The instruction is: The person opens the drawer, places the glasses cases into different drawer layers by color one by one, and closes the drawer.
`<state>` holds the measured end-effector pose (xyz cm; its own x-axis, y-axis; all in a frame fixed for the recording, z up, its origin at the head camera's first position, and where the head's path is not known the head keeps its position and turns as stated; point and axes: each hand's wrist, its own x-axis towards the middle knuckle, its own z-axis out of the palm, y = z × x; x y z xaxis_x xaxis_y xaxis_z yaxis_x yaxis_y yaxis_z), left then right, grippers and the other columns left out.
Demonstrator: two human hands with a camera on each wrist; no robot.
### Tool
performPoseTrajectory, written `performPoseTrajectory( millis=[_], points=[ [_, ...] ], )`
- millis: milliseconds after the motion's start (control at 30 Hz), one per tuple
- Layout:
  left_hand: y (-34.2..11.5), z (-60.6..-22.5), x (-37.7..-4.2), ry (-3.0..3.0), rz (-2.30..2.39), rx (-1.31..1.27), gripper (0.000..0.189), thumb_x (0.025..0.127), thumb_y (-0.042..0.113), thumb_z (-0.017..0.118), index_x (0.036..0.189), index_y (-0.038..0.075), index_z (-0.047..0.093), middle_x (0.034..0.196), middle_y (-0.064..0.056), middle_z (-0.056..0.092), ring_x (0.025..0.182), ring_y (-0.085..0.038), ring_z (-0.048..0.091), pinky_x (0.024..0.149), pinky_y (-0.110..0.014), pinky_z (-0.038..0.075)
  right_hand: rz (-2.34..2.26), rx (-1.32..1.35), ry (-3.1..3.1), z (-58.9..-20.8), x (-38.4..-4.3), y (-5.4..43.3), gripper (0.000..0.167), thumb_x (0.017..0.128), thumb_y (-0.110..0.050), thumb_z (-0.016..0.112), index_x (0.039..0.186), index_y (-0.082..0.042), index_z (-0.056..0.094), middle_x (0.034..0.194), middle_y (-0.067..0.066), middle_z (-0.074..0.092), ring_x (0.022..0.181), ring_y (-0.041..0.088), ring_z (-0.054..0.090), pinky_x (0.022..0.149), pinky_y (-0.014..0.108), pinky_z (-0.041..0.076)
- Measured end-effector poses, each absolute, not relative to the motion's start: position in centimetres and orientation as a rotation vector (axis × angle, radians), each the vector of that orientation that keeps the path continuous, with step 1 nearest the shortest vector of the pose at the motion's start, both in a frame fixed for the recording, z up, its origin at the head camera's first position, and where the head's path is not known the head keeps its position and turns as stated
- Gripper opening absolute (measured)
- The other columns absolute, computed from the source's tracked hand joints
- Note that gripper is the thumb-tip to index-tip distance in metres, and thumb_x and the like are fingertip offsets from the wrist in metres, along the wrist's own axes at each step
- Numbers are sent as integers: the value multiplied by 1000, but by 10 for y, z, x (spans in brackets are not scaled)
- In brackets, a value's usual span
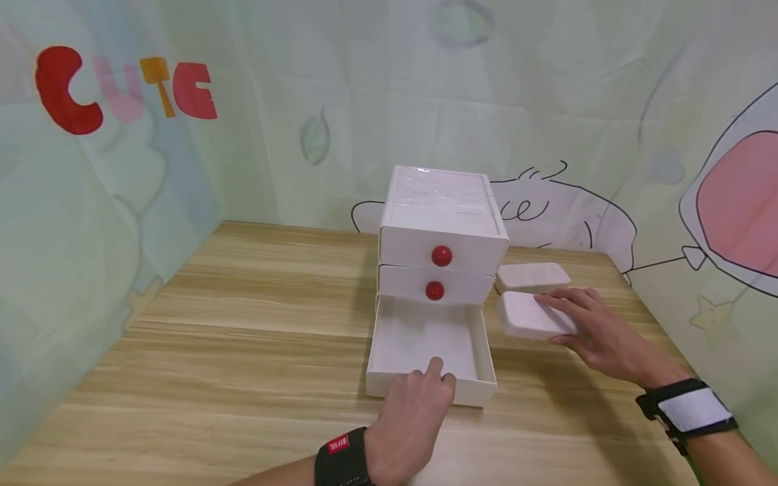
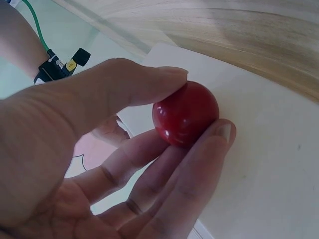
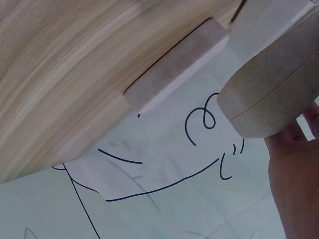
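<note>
A white drawer cabinet point(image 1: 446, 196) stands on the table with its bottom drawer point(image 1: 425, 337) pulled out and bare inside. My left hand point(image 1: 416, 412) pinches that drawer's round red knob point(image 2: 185, 113) between thumb and fingers, as the left wrist view shows; in the head view the hand hides the knob. To the right of the drawer, my right hand point(image 1: 598, 331) grips a white rounded block point(image 1: 531, 316) by its right end, raised off the table. Behind it, a second white block point(image 1: 535, 275) lies on the table beside the cabinet.
Two upper drawers with red knobs, the top one point(image 1: 442, 256) and the middle one point(image 1: 434, 291), are closed. The wooden table point(image 1: 243, 337) meets printed cloth walls point(image 1: 292, 135) at the back and both sides.
</note>
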<state>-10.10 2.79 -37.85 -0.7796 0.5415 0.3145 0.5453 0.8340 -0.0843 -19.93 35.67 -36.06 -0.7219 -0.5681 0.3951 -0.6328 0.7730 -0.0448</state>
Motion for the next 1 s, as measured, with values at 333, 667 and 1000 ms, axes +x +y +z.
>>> performPoseTrajectory(
  millis=[333, 667, 1000],
  points=[
    [28, -378, -101, -2701, -24, -822, 20, 73, 7, 86, 84, 12, 70, 74, 1, 52, 56, -11, 57, 45, -22, 45, 261, 919, -2589, -360, -195, 350, 78, 78, -10, 86, 148, -21, 53, 137, 6, 57, 120, 23, 49, 89, 46, 48],
    [28, -378, -101, -2679, -14, -812, 22, 71, 7, 86, 85, 12, 70, 74, 1, 52, 56, -12, 57, 46, -23, 46, 276, 950, -2548, -359, -196, 346, 78, 76, -9, 87, 146, -21, 55, 138, 2, 58, 122, 19, 48, 97, 24, 38],
    [27, -377, -100, -2685, -11, -807, 22, 71, 7, 86, 83, 12, 69, 74, 1, 51, 56, -11, 56, 46, -23, 45, 270, 966, -2588, -358, -195, 343, 77, 78, -12, 86, 147, -22, 54, 137, 2, 57, 121, 20, 48, 91, 40, 46]
  ],
)
